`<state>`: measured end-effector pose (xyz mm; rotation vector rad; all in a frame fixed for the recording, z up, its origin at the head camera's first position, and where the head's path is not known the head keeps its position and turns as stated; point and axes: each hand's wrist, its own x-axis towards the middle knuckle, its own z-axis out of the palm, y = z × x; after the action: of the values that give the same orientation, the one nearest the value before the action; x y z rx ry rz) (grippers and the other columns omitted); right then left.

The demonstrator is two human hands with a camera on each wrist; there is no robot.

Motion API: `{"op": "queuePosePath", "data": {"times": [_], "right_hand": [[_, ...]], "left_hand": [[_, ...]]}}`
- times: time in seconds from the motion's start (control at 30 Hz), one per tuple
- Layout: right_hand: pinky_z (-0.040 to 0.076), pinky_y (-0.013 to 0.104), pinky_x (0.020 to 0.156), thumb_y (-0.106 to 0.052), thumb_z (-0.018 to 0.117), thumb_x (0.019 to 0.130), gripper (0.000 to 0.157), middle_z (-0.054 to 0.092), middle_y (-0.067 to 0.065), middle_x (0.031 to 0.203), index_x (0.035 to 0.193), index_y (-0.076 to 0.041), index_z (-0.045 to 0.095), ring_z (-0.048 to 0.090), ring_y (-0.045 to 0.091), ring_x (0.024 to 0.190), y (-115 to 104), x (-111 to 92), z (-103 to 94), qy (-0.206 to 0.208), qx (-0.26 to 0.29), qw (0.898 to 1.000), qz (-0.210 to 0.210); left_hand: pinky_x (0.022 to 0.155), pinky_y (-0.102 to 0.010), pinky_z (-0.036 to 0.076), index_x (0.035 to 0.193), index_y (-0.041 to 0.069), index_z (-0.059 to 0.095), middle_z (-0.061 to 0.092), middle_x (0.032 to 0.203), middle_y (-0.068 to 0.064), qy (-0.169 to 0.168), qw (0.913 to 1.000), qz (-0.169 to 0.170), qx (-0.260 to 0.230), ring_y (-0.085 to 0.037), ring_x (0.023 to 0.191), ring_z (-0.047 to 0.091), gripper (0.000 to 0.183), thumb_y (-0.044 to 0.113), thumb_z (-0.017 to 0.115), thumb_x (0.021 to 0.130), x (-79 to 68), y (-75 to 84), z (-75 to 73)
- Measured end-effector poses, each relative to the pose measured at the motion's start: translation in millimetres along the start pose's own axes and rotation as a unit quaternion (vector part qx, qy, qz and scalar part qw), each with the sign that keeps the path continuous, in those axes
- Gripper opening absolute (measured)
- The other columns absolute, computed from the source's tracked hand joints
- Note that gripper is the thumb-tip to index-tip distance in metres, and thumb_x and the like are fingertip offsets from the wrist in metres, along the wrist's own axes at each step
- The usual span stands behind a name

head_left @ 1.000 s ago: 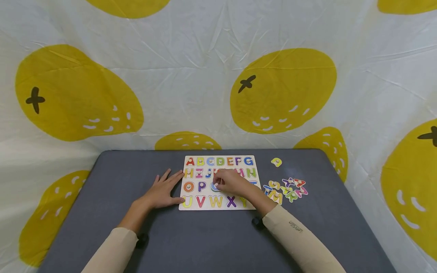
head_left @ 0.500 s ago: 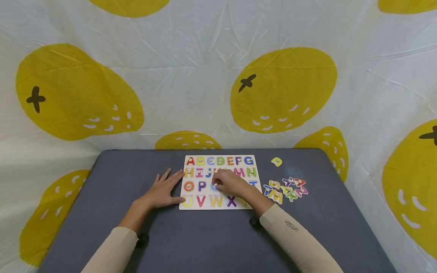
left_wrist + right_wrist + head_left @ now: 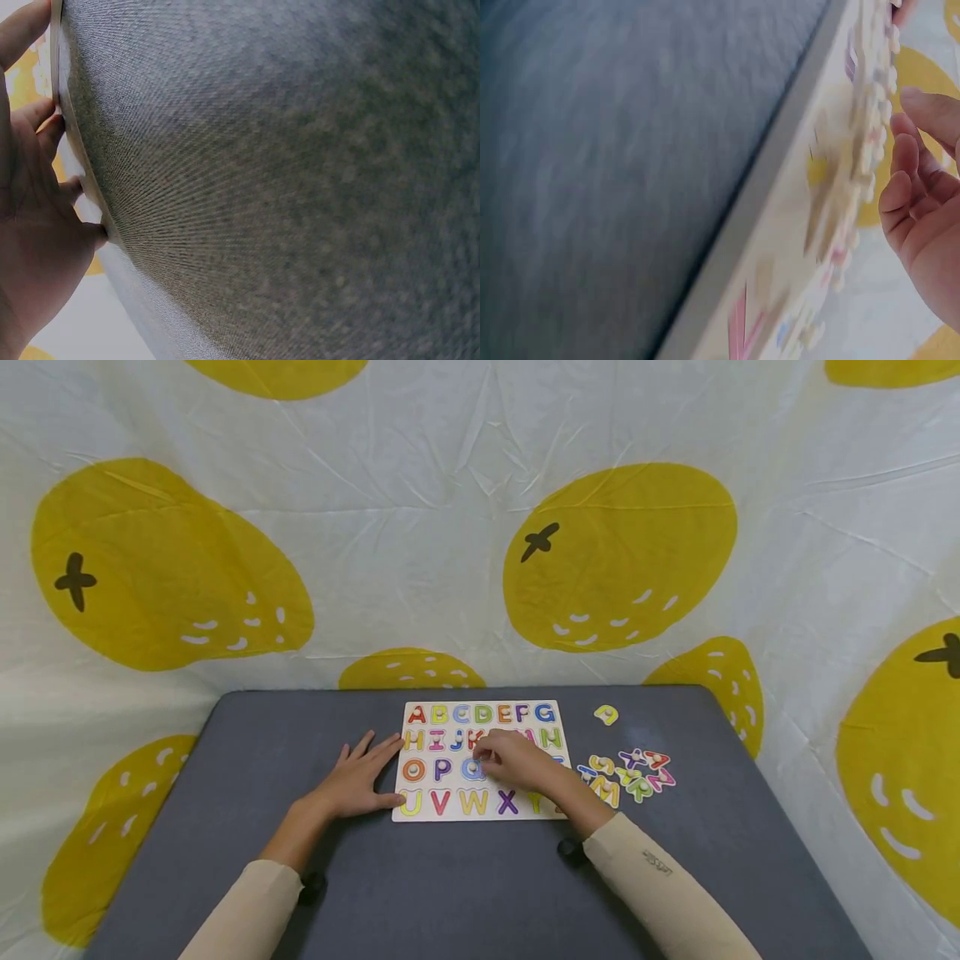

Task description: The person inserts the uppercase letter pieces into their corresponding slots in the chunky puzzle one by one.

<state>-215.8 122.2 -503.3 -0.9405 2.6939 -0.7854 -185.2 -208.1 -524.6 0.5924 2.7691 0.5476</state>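
Grey table (image 3: 435, 893) bears the letter board (image 3: 453, 785) near its far edge, and we see the left hand (image 3: 360, 785) spread against its left side, likely bracing it, right hand (image 3: 517, 762) by the blue Q (image 3: 470, 770), loosely curled, gripping nothing visible.

Under even light, soft shadows lie beside the forearms (image 3: 291, 837); the right wrist view blurs the board (image 3: 780, 225).
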Motion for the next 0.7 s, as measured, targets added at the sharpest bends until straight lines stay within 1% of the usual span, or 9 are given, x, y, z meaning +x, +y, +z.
{"op": "queuePosePath", "data": {"times": [0.17,0.27,0.37,0.53,0.7], "right_hand": [[0.051,0.027,0.076,-0.01,0.07,0.097,0.014,0.069,-0.001,0.096,0.11,-0.008,0.076,0.059,0.01,0.084,11,-15,-22.5,0.021,0.001,1.0,0.002],[0.052,0.03,0.076,-0.009,0.071,0.096,0.015,0.07,0.001,0.095,0.11,-0.005,0.076,0.06,0.013,0.085,20,-26,-39.5,0.036,0.0,0.999,0.015],[0.052,0.031,0.074,-0.01,0.071,0.097,0.016,0.069,0.0,0.095,0.111,-0.005,0.076,0.06,0.014,0.084,35,-39,-54.4,0.047,-0.005,0.998,0.038],[0.054,0.036,0.075,-0.009,0.07,0.098,0.018,0.069,0.002,0.097,0.114,-0.004,0.074,0.061,0.015,0.085,61,-65,-75.6,0.066,-0.009,0.995,0.071],[0.054,0.038,0.076,-0.007,0.072,0.097,0.017,0.071,0.003,0.097,0.113,-0.004,0.075,0.064,0.017,0.085,83,-92,-93.2,0.088,-0.026,0.992,0.091]], "left_hand": [[0.118,-0.078,0.007,0.165,0.018,0.029,0.029,0.171,-0.006,-0.001,1.0,-0.001,-0.004,-0.048,0.158,0.011,0.102,0.065,0.071,0.086,-1.4,0.3,-0.5],[0.118,-0.078,0.007,0.165,0.018,0.029,0.029,0.17,-0.006,0.004,1.0,-0.001,-0.002,-0.048,0.158,0.012,0.101,0.064,0.072,0.086,-2.0,0.7,-2.0],[0.119,-0.077,0.008,0.165,0.018,0.029,0.029,0.171,-0.005,0.005,1.0,-0.001,0.001,-0.048,0.158,0.012,0.101,0.065,0.071,0.086,-1.6,0.8,-2.7],[0.119,-0.077,0.007,0.165,0.018,0.029,0.029,0.171,-0.005,-0.002,1.0,-0.001,0.0,-0.048,0.158,0.012,0.102,0.066,0.071,0.086,-0.8,1.2,-2.6],[0.119,-0.076,0.007,0.165,0.018,0.028,0.028,0.171,-0.005,-0.005,1.0,-0.005,0.0,-0.047,0.158,0.011,0.102,0.066,0.071,0.086,-0.9,0.6,-1.6]]}}
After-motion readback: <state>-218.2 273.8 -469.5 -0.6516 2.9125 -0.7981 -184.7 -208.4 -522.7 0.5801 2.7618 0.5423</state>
